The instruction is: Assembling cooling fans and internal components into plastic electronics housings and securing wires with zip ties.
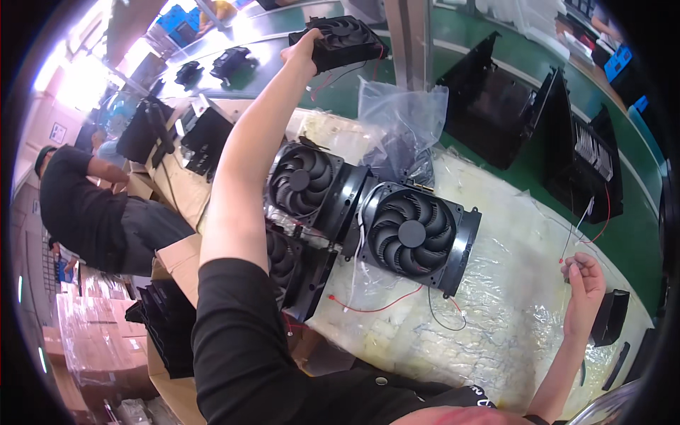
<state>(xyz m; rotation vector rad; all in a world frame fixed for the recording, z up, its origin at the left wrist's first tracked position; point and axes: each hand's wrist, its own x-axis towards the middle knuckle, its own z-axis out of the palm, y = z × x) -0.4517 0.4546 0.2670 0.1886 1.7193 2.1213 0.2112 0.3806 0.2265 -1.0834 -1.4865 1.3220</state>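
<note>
My left arm reaches to the far side, where my left hand (303,53) is closed on the edge of a black fan unit (347,42) with thin red and black wires hanging from it. At the right, my right hand (585,283) is raised with its fingers curled together. Whether something small is between them I cannot make out. Just by its fingertips hang thin wires (571,237) from a black housing (584,156) on the green belt. A large black fan (411,232) lies face up on the table before me, its red and black leads spread out.
Another fan (303,178) lies beside the large one, and a third is partly hidden by my arm. A clear plastic bag (404,106) stands behind them. Black casings (489,106) rest on the green conveyor (453,53). A person (85,198) bends over at the left near cartons (99,326).
</note>
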